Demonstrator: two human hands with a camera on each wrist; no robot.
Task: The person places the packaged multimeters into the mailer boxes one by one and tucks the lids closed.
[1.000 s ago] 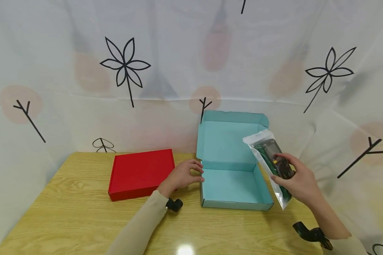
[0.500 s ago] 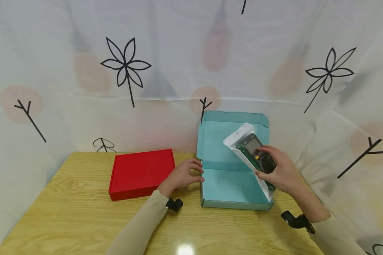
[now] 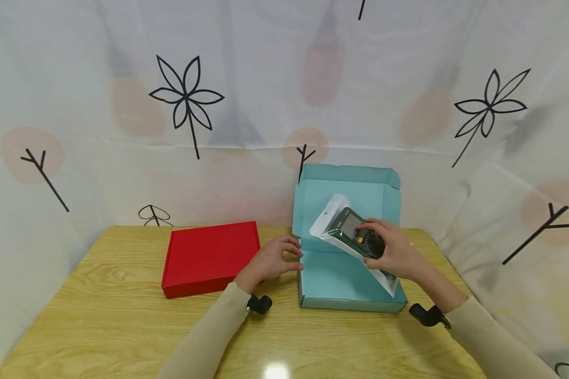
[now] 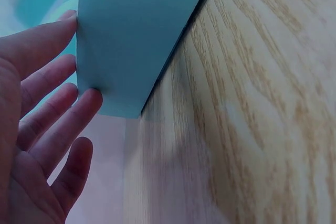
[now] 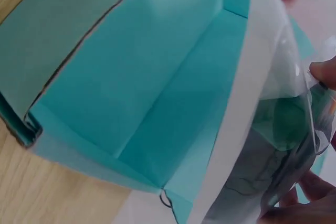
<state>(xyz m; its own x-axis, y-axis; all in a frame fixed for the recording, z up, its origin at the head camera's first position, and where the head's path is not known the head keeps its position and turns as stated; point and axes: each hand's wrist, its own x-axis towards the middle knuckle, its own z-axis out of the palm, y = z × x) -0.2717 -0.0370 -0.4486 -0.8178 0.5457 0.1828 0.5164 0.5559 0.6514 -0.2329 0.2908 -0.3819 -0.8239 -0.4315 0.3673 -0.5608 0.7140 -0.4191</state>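
My right hand [image 3: 391,252] grips a dark multimeter [image 3: 348,225] with a round dial and a screen, packed with something green inside a clear bag with a white edge [image 3: 329,213]. It is held tilted over the turquoise box [image 3: 346,281], which stands with its lid [image 3: 360,197] raised. In the right wrist view, fingers [image 5: 304,211] pinch the bagged multimeter above the box's inside. My left hand [image 3: 272,260] rests at the box's left wall; in the left wrist view its fingertips [image 4: 92,98] touch that wall's edge, with the fingers loosely bent.
A closed red box [image 3: 211,258] lies on the wooden table [image 3: 99,326] to the left, close behind my left forearm. A pale curtain [image 3: 256,79] with plant drawings hangs behind the table and along its sides.
My right hand has carried the bagged multimeter leftward, from beyond the box's right wall to above its interior. The left hand and both boxes have stayed where they were.
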